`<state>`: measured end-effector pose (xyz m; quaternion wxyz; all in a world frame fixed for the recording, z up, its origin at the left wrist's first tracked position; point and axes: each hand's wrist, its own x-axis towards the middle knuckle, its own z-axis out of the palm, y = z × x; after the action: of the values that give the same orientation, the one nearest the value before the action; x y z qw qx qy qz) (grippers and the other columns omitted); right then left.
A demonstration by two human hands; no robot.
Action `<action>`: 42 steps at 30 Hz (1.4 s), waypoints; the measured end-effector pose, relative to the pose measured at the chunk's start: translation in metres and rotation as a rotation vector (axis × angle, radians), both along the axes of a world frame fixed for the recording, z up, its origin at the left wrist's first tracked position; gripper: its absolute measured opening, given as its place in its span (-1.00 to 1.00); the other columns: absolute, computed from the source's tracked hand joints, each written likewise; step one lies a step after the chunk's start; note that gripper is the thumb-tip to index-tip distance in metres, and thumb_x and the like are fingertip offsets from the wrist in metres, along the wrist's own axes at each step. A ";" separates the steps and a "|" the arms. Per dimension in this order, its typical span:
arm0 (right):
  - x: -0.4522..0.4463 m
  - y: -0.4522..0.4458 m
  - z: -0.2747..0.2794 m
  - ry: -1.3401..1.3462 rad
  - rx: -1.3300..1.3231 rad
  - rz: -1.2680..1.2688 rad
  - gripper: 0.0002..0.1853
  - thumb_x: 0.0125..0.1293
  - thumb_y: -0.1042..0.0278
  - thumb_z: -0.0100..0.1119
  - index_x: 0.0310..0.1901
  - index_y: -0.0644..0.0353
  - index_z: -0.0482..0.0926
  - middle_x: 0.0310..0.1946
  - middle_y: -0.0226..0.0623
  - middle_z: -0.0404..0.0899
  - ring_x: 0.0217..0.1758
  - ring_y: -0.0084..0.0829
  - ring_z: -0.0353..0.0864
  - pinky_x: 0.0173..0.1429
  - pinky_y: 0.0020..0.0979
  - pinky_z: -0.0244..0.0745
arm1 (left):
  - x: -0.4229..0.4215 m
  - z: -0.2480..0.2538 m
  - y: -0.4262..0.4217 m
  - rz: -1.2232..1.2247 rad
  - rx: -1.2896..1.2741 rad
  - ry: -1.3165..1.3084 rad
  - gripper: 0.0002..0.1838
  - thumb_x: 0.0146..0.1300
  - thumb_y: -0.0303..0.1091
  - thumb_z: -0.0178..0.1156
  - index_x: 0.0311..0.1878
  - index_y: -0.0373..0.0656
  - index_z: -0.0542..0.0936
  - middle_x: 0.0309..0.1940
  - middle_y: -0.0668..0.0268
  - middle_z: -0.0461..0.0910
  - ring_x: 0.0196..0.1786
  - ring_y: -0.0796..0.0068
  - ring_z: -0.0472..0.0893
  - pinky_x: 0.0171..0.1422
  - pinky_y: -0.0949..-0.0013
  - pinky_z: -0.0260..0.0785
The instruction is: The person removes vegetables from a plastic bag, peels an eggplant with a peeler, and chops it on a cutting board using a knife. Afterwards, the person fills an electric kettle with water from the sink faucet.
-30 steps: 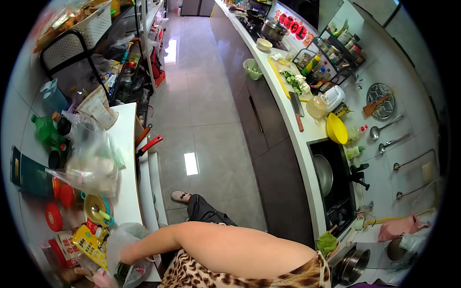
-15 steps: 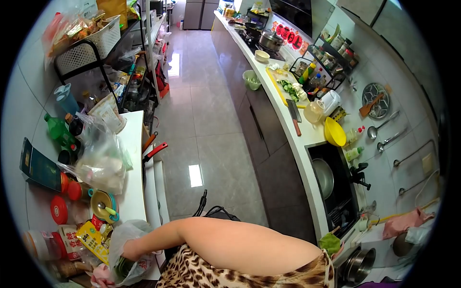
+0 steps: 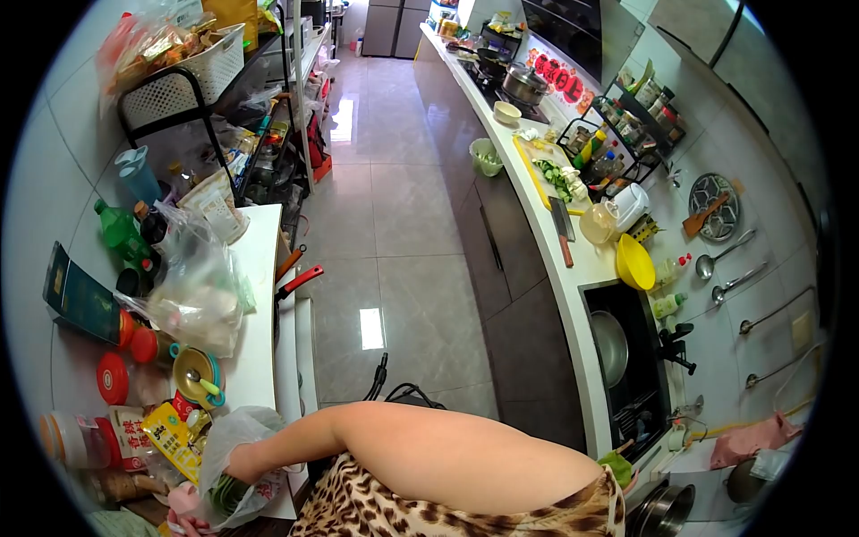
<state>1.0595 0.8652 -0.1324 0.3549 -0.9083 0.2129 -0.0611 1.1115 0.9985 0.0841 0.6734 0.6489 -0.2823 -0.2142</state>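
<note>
My right arm reaches across my body to the left. My right hand (image 3: 240, 463) is inside the mouth of a thin whitish plastic bag (image 3: 213, 447) at the near end of the white worktop. Its fingers are mostly hidden by the bag and by dark green, rounded things (image 3: 230, 492) beneath it, whose kind I cannot make out. At the bottom edge, what look like the fingers of my left hand (image 3: 188, 524) are closed at the bag's left side. A yellow packet (image 3: 172, 440) and a red-and-white packet (image 3: 131, 437) lie beside the bag.
Jars, bottles and a larger plastic bag (image 3: 201, 300) crowd the left worktop (image 3: 255, 358). A red-handled utensil (image 3: 300, 280) juts over its edge. Across the aisle, the counter holds a cleaver (image 3: 562, 231), a cutting board (image 3: 546, 199) with chopped greens, a yellow bowl (image 3: 634, 262) and a sink (image 3: 640, 394).
The view has turned slightly left, so the surroundings sit a little farther right. My right hand stays in the bag, and more of the dark green things shows below it.
</note>
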 end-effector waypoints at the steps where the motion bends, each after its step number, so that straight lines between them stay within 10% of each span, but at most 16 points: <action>1: -0.001 0.000 0.002 0.006 -0.006 0.001 -0.64 0.11 0.26 0.23 -0.02 0.10 0.64 -0.13 -0.04 0.69 0.00 -0.03 0.67 0.10 -0.13 0.53 | 0.001 -0.001 0.001 -0.006 0.002 -0.002 -0.69 0.36 -0.35 0.21 0.08 -0.32 0.54 -0.13 0.18 0.57 -0.10 0.40 0.55 0.02 0.36 0.40; 42: -0.015 0.000 0.024 0.056 0.070 0.026 -0.63 0.06 0.35 0.26 -0.03 0.14 0.60 -0.12 0.00 0.68 -0.02 0.00 0.67 0.05 -0.11 0.57 | 0.005 -0.003 0.006 0.081 0.074 -0.074 -0.68 0.43 -0.31 0.09 0.12 -0.33 0.50 -0.23 0.20 0.50 -0.26 0.38 0.46 -0.14 0.34 0.32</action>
<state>1.0447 0.8652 -0.1080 0.3810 -0.8994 0.2129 -0.0235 1.1161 1.0042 0.0807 0.6462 0.6916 -0.2724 -0.1731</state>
